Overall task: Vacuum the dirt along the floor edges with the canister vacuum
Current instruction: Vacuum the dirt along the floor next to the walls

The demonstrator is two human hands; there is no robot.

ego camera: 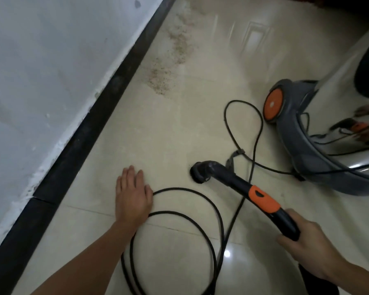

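My right hand (309, 245) grips the black and orange vacuum handle (262, 201) at the lower right. The handle's bent black nozzle end (200, 170) points down at the cream tile floor. My left hand (132, 194) lies flat on the floor, fingers straight, to the left of the nozzle. A trail of brown dirt (168, 67) lies along the dark baseboard (107, 99), farther away than both hands. The canister vacuum (303, 133), grey and chrome with an orange wheel, stands at the right.
A black power cord (200, 213) loops over the floor between my hands and runs toward the canister. A white scuffed wall (41, 71) rises behind the baseboard on the left. Something dark stands at the top right corner.
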